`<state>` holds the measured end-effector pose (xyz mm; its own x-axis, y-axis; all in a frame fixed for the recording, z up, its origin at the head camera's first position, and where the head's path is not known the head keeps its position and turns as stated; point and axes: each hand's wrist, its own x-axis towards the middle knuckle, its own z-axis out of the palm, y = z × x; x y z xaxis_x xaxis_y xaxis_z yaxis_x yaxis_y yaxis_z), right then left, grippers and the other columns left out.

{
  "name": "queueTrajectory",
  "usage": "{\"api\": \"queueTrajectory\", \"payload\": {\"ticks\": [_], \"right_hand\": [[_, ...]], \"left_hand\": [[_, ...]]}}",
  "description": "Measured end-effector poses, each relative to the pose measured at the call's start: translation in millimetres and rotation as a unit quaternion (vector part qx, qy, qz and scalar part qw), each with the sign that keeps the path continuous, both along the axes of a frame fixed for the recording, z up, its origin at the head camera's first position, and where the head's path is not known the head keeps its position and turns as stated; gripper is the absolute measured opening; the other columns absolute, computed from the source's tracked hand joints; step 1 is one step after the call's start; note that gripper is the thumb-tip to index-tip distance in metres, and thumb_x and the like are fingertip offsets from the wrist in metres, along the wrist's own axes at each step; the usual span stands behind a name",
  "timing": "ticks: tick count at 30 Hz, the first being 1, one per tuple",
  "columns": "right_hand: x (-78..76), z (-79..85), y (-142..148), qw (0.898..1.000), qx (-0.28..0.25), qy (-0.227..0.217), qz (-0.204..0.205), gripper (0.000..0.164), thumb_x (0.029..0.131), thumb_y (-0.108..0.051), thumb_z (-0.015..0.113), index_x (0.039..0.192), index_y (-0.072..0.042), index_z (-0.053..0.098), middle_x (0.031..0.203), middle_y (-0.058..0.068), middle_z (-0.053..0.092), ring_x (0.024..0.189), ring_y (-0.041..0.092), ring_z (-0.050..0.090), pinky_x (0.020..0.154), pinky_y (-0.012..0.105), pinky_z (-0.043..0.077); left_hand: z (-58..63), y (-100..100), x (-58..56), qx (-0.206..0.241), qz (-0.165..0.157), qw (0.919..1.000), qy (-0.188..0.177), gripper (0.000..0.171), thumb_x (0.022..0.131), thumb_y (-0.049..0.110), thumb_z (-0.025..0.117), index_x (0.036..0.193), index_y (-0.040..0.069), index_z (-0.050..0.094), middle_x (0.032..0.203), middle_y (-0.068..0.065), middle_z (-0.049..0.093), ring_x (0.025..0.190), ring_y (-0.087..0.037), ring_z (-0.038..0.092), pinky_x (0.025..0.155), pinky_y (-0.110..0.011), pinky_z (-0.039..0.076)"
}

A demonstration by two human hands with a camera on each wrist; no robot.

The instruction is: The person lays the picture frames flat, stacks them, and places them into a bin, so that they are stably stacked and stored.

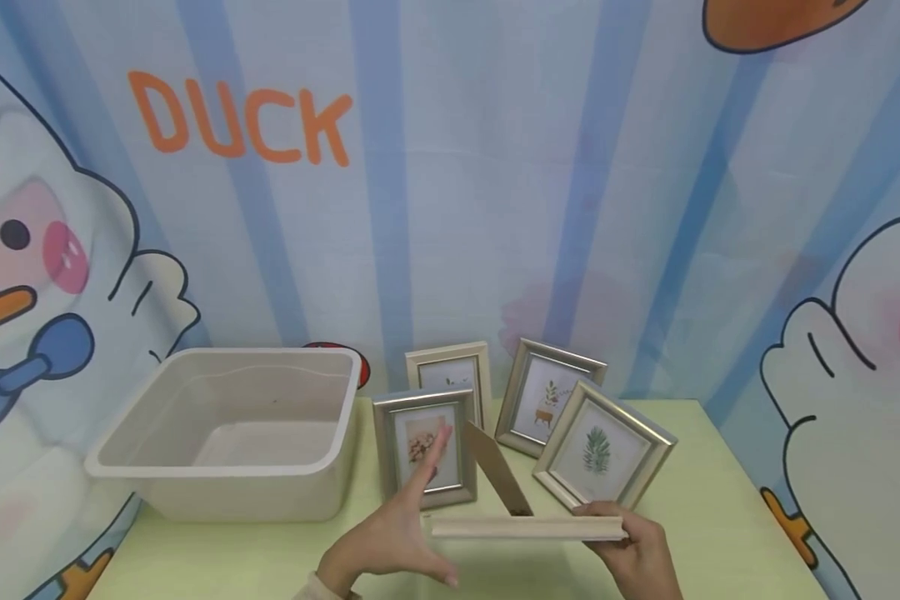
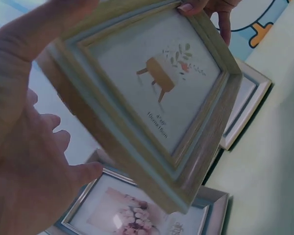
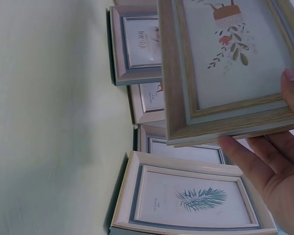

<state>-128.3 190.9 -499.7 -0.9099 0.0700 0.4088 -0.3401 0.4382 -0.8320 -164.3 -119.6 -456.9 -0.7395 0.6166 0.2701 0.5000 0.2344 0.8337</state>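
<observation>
My right hand (image 1: pixel 637 546) grips one end of a wooden picture frame (image 1: pixel 525 528), thumb on its front and fingers behind. The head view catches this frame edge-on, its brown back stand (image 1: pixel 497 471) folded out toward the wall. A print of a brown stool with leaves and a flower (image 2: pixel 159 76) faces the left wrist camera. Spread wide, my left hand (image 1: pixel 390 533) is at the frame's other end, thumb and fingers apart. Whether it touches the edge I cannot tell.
Several picture frames stand behind: one with pink flowers (image 1: pixel 423 454), one with a green leaf (image 1: pixel 600 450), a stool print (image 1: pixel 547 400) and a pale frame (image 1: pixel 450 367) partly hidden. A white plastic bin (image 1: pixel 232 492) sits at left on the green tabletop (image 1: pixel 742 517).
</observation>
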Motion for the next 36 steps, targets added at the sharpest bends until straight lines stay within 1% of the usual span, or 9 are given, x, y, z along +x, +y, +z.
{"api": "queueTrajectory", "payload": {"ticks": [5,10,12,17,21,24,29,32,36], "right_hand": [[-2.0,-8.5,0,0.996,-0.008,0.078,0.033,0.035,0.065,0.016,0.079,0.095,0.000,0.076,0.093,-0.004,0.077,0.092,-0.006,0.067,0.076,0.011,0.056],[-4.8,-12.6,1,0.986,-0.014,0.148,0.073,0.044,0.062,0.021,0.077,0.099,-0.002,0.075,0.098,-0.004,0.077,0.097,-0.006,0.066,0.083,0.007,0.052],[-5.9,-13.0,1,0.982,-0.008,0.167,0.086,0.046,0.063,0.022,0.076,0.102,-0.003,0.075,0.099,0.000,0.077,0.097,-0.005,0.067,0.082,0.008,0.052],[-6.6,-13.2,5,0.975,0.024,0.197,0.095,0.052,0.062,0.023,0.076,0.105,-0.006,0.075,0.101,0.004,0.077,0.098,-0.003,0.067,0.083,0.010,0.054],[-7.5,-14.4,6,0.970,0.023,0.219,0.105,0.055,0.061,0.024,0.077,0.108,-0.003,0.074,0.106,0.005,0.076,0.103,-0.002,0.067,0.087,0.010,0.053],[-9.5,-17.4,7,0.960,0.011,0.252,0.122,0.054,0.060,0.023,0.078,0.109,0.003,0.073,0.109,0.007,0.075,0.107,0.000,0.067,0.090,0.011,0.053],[-12.8,-23.1,9,0.949,0.007,0.292,0.118,0.035,0.073,0.001,0.082,0.106,0.005,0.072,0.109,0.008,0.075,0.110,0.000,0.066,0.091,0.010,0.052],[-14.1,-22.6,7,0.946,0.004,0.307,0.106,0.031,0.083,-0.016,0.078,0.103,0.007,0.072,0.107,0.009,0.076,0.109,-0.001,0.066,0.091,0.009,0.051],[-13.7,-16.3,2,0.942,-0.004,0.325,0.085,0.037,0.088,-0.026,0.073,0.101,0.009,0.072,0.107,0.006,0.076,0.108,-0.001,0.067,0.092,0.009,0.050]], "left_hand": [[6.6,-7,-1.4,-0.044,-0.006,0.9990,0.004,0.162,0.046,0.025,0.099,0.159,0.026,-0.016,0.168,0.000,-0.016,0.154,-0.036,-0.003,0.119,-0.067,0.015],[7.8,-10,-1.9,-0.062,-0.042,0.9964,0.040,0.153,0.053,0.061,0.087,0.160,0.015,-0.012,0.167,-0.007,-0.019,0.153,-0.043,-0.007,0.119,-0.067,0.015],[8.1,-11,-0.6,-0.072,-0.038,0.9951,0.056,0.156,0.050,0.059,0.090,0.160,0.014,-0.011,0.168,-0.008,-0.018,0.153,-0.045,-0.005,0.119,-0.067,0.017],[9.1,-10,5.5,-0.092,-0.003,0.9909,0.098,0.160,0.041,0.030,0.099,0.161,0.011,-0.006,0.169,-0.010,-0.010,0.155,-0.037,-0.001,0.117,-0.066,0.022],[7.7,-10,10.3,-0.094,0.019,0.9891,0.112,0.158,0.043,0.031,0.100,0.161,0.013,-0.003,0.170,-0.006,-0.006,0.156,-0.025,-0.003,0.115,-0.066,0.025],[5.8,-10,14.0,-0.088,0.032,0.9873,0.128,0.155,0.045,0.033,0.100,0.161,0.012,0.001,0.170,-0.007,-0.001,0.156,-0.025,0.001,0.113,-0.067,0.029],[3.5,-11,19.4,-0.052,0.048,0.9891,0.129,0.139,0.053,0.033,0.096,0.161,0.013,0.011,0.169,-0.004,0.011,0.155,-0.023,0.014,0.112,-0.062,0.036],[1.3,-13,19.8,-0.001,0.046,0.9881,0.147,0.121,0.062,0.024,0.094,0.159,0.008,0.023,0.167,-0.005,0.021,0.152,-0.021,0.024,0.108,-0.054,0.046],[-3.3,-14,17.5,0.091,0.048,0.9745,0.199,0.091,0.069,0.005,0.089,0.148,0.002,0.044,0.156,-0.010,0.044,0.143,-0.017,0.043,0.103,-0.038,0.053]]}}
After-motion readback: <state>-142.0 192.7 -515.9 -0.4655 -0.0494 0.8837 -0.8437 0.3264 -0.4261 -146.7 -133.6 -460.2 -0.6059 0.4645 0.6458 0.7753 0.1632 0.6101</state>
